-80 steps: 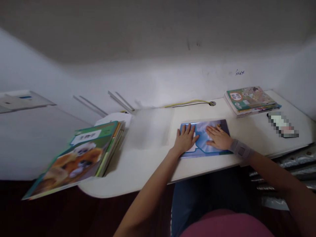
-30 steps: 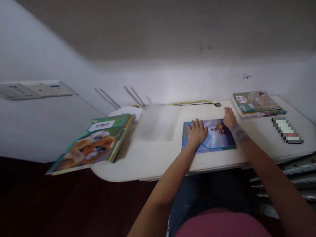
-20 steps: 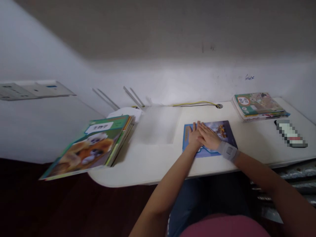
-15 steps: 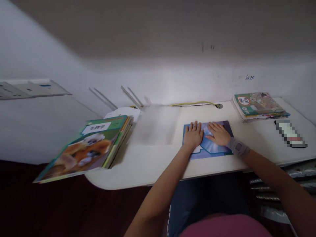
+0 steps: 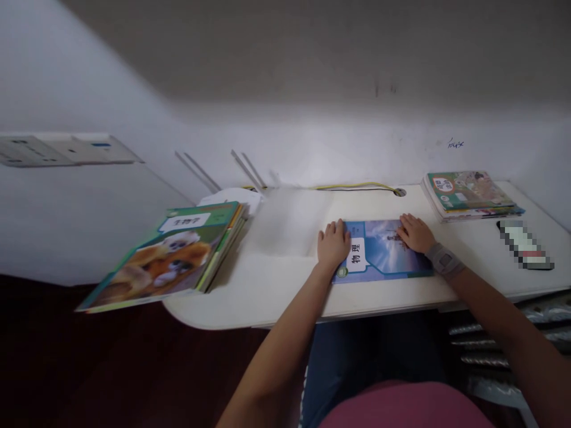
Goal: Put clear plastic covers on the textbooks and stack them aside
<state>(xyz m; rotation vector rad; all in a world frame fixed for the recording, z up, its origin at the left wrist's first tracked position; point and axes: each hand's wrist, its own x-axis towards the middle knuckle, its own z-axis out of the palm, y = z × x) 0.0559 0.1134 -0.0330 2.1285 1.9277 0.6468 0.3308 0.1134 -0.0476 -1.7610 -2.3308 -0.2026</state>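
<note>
Two bare hands on one book. Left hand [image 5: 333,244]: palm down over the left edge of the blue physics textbook [image 5: 383,255], fingers slightly apart and flat, not curled round anything. Right hand [image 5: 414,233]: palm down near the book's upper right corner, fingers close together, also flat, no grip. Grey wrist brace [image 5: 444,260] on the right wrist. Textbook lies cover up, white label reading 物理 showing, near the front edge of the white rounded desk [image 5: 285,291], about mid-length. Back right corner of the desk: stack of green-covered books [image 5: 468,196]. Just in front of it, toward the right edge: dark-backed object [image 5: 524,245], pixelated, too blurred to name. Left end: pile of green textbooks [image 5: 187,252], furry animal on the top cover, overhanging the desk edge; white papers [image 5: 227,201] behind it. Yellow and black cables [image 5: 357,187] run along the back edge into a round grommet [image 5: 400,192].
</note>
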